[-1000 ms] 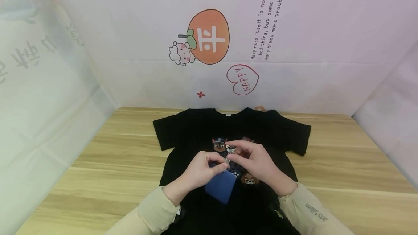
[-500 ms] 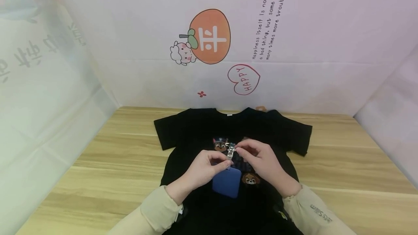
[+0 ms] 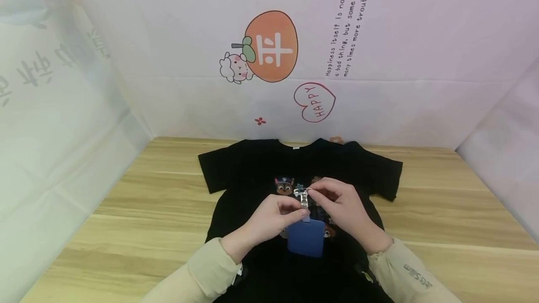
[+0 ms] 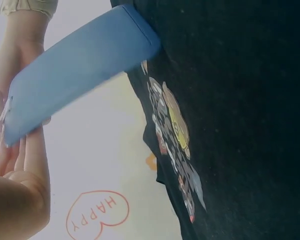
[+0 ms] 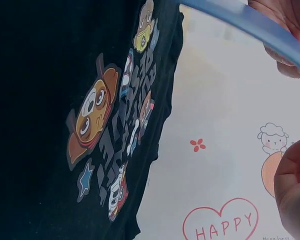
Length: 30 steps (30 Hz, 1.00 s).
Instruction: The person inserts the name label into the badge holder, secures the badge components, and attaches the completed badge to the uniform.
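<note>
A blue badge holder [image 3: 305, 238] hangs by a short strap from a metal clip [image 3: 304, 198] with a thin pin at its top. My left hand [image 3: 271, 216] pinches the clip's lower end by the strap, between thumb and index finger. My right hand [image 3: 342, 207] pinches the pin's right end at the top of the clip. Both hands are over the printed chest of a black T-shirt [image 3: 252, 167] spread flat. In the left wrist view the badge holder [image 4: 80, 70] is seen slanting, raised above the shirt; the right wrist view shows it edge-on.
The wooden table [image 3: 139, 191] extends on both sides of the shirt. Behind it stands a white printed backdrop [image 3: 189, 102], with pale sheet walls left and right. Cartoon dogs and lettering, such as the dog print [image 5: 95, 110], cover the shirt's chest.
The badge holder has swung from tilted to nearly upright and moved right. Both hands have shifted slightly right with it. The clip and its pin have turned more into view.
</note>
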Tool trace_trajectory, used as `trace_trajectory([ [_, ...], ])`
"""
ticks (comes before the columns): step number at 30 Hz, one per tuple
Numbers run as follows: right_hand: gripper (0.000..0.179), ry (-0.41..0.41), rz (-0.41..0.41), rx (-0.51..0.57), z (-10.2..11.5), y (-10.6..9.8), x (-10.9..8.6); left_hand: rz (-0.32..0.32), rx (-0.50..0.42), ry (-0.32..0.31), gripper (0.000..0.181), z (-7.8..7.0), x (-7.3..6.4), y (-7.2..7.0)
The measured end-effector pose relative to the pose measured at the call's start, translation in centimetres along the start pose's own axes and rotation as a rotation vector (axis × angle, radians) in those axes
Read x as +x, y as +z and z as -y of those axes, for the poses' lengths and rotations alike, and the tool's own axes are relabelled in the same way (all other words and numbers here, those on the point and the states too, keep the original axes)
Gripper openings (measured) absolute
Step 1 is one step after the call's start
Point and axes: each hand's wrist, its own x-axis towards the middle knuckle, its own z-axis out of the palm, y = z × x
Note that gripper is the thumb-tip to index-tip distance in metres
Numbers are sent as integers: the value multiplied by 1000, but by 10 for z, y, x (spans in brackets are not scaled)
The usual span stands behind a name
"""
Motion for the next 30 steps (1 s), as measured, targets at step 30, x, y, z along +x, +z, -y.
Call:
trace_trajectory([
  [30, 11, -7, 12, 28, -4, -12, -1, -130, -95, 104, 23, -10, 13, -4],
])
